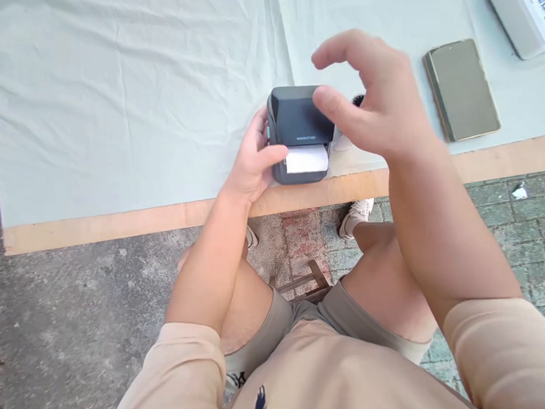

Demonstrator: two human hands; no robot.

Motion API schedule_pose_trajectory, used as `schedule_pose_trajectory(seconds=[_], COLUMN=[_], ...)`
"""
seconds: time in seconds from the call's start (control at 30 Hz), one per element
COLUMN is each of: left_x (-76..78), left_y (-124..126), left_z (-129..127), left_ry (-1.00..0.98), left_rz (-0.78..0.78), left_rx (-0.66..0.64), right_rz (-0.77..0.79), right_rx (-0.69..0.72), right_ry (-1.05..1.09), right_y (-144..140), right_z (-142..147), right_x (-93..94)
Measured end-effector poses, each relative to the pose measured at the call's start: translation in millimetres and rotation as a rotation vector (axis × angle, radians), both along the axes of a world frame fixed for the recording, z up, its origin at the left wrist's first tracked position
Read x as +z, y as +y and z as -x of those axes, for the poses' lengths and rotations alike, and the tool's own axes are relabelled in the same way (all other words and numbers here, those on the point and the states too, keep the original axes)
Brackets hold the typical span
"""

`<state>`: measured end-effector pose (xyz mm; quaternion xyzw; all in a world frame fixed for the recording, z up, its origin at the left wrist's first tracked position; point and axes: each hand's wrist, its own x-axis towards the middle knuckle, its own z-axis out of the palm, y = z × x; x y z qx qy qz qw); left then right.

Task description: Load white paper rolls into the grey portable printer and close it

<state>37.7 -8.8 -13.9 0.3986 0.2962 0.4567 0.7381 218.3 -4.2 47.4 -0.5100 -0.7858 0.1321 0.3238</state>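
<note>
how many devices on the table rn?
3. Dark label printer at the near edge, gripped by the left hand; phone lying flat, right; white box-shaped unit far right, cropped. Right hand may hide more.

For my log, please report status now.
Left hand grips small dark grey label printer. Right hand open above it. White paper protrudes.
</note>
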Motion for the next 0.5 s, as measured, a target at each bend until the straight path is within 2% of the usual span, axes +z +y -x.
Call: schedule_pose_trajectory(seconds=[0.1, 0.2, 0.3, 0.5], left_x=[3.3, 2.8, 0.8, 0.0], left_y=[-1.6, -2.9, -3.7, -2.5], left_z=[-0.9, -3.0, -4.2, -2.9], left_ry=[-0.003, 0.048, 0.048, 0.020], left_rz=[0.002, -0.029, -0.038, -0.034], left_rx=[0.004, 0.060, 0.103, 0.069], right_rz=[0.153, 0.247, 0.281, 0.259], right_rx=[-0.005, -0.003, 0.008, -0.057], right_ry=[-0.194, -0.216, -0.203, -0.186], right_y=[-1.2, -4.3, -8.5, -13.4], right_z=[-1.0, 3.8, 13.3, 21.7], right_x=[-2.5, -1.8, 0.1, -2.6])
